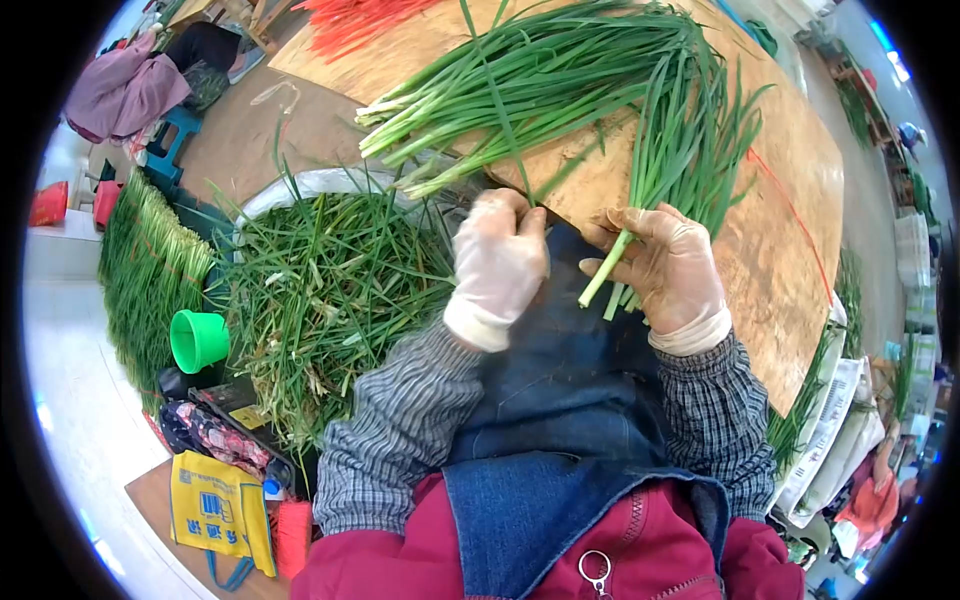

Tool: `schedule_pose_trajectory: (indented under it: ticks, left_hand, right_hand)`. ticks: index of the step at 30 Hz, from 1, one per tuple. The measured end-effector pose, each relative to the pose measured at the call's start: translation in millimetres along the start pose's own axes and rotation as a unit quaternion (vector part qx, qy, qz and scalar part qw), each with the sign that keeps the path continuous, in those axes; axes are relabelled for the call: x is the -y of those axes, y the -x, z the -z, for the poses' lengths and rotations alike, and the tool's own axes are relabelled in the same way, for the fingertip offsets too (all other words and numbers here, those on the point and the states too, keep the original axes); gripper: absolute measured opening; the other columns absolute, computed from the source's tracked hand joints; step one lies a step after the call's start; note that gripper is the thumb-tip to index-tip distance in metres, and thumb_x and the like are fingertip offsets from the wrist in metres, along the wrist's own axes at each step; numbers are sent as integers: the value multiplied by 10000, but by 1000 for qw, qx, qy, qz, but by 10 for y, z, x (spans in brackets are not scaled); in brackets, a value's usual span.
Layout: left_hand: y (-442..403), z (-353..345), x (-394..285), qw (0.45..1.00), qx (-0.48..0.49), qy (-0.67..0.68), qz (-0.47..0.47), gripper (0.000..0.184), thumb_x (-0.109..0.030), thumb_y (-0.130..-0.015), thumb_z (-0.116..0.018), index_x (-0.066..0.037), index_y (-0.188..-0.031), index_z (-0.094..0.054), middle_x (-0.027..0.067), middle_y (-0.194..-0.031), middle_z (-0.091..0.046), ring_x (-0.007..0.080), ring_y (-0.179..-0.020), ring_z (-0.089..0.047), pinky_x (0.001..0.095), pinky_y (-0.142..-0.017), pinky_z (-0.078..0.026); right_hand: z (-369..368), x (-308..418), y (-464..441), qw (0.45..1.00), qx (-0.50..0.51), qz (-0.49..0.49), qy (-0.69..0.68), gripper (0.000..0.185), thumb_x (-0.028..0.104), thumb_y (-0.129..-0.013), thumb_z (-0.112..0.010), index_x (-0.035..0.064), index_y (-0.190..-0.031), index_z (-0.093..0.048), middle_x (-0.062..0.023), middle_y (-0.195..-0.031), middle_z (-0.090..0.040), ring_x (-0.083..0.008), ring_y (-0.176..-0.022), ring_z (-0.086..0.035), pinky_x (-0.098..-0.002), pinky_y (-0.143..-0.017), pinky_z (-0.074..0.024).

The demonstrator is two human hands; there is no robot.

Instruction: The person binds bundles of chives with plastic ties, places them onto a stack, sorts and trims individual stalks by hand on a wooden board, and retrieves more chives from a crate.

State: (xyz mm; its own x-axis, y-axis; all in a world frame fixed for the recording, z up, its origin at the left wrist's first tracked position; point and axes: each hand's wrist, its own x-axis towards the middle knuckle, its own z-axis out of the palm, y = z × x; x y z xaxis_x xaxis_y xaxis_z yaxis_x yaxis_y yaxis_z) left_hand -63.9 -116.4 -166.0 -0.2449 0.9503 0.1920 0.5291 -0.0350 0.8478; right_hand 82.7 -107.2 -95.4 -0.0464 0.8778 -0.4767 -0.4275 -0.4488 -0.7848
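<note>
- Left of the frame: one bundled green stack (155,270), one green bucket (200,341) beside it.
- Left of centre: one leaf heap (335,300) inside a white rim (320,183).
- Centre: left hand (500,262), fingertips pinched on a thin leaf (503,110), near the surface's (785,270) edge; one larger pile (560,80) above.
- Right of centre: right hand (668,262) grips one stalk bunch (665,165), its pale ends past the edge.

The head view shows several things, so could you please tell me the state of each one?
Left hand: gloved, fingers pinched on a leaf
Right hand: gloved, closed around stalks
Green bunch: spread loose across the board
Sack: open, heaped with loose greens
Green bucket: open-topped
Yellow bag: handle slack
Red strips: loose, in a pile
</note>
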Motion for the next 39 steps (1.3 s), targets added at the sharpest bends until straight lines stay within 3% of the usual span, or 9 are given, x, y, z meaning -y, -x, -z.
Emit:
schedule_pose_trajectory:
  ticks: [6,8,10,12,16,21,28,32,39]
  left_hand:
    - [354,715,262,984,-119,-37,-131,34,-19,-782,-584,-8,-793,-554,75,-716,-549,130,-578,-493,273,-511,-400]
    - [559,1226,580,973,-147,-176,-26,84,75,-743,-513,4,-773,-546,110,-668,-538,190,-537,-506,288,-482,-432]
    - [750,1659,987,878,-59,-472,58,81,15,-737,-581,-22,-809,-580,108,-814,-587,213,-695,-560,344,-667,-468]
    - [762,1688,914,800,-68,-595,-33,130,-43,-735,-617,-28,-862,-595,111,-947,-590,250,-863,-557,368,-806,-433]
    - [254,1032,335,928,-117,-283,-211,175,-127,-774,-618,-30,-919,-603,106,-987,-608,279,-912,-550,405,-854,-392]
    - [-278,509,72,854,-74,-477,-193,182,-213,-753,-651,-57,-816,-579,130,-752,-596,271,-730,-555,376,-656,-409]
    - [66,532,-159,919,-9,-271,-286,137,-104,-702,-661,-56,-764,-548,81,-637,-498,264,-612,-503,363,-522,-420]
    - [182,534,-264,916,15,-250,-314,132,-87,-695,-650,-60,-715,-522,81,-623,-477,268,-594,-490,370,-500,-410]
    - [136,563,-260,948,45,-188,-253,144,-138,-755,-659,-22,-762,-573,98,-643,-567,273,-594,-552,342,-561,-456]
  right_hand:
    - [91,-99,-180,993,68,-22,-89,208,17,-805,-475,-42,-1002,-503,-117,-831,-551,-197,-677,-574,-353,-575,-519]
    - [65,-112,-233,990,77,-57,-104,183,29,-814,-490,-40,-980,-522,-107,-802,-549,-164,-611,-526,-306,-522,-464]
    - [4,-128,-254,987,85,-87,-102,179,49,-823,-511,-38,-976,-542,-85,-771,-540,-135,-571,-485,-264,-483,-405]
    - [-90,-146,-255,986,91,-109,-85,196,77,-831,-539,-35,-990,-563,-50,-738,-523,-110,-558,-453,-226,-458,-343]
    - [-157,-138,-256,987,106,-98,-74,110,60,-829,-541,-27,-896,-559,-67,-719,-551,-98,-521,-452,-234,-444,-345]
    - [-168,-109,-205,993,82,-75,-44,91,60,-827,-558,-12,-883,-559,-82,-722,-581,-91,-498,-487,-200,-389,-336]
    - [-294,-177,-211,995,24,-55,79,171,122,-823,-591,-40,-873,-571,-93,-749,-575,-81,-509,-477,-187,-354,-298]
    - [-285,-212,-227,991,14,-34,127,101,79,-751,-653,8,-714,-592,-40,-564,-544,-78,-387,-450,-201,-321,-296]
    - [-246,-232,-179,997,-3,-31,66,92,41,-754,-637,30,-702,-562,-8,-495,-494,-74,-355,-415,-206,-320,-276]
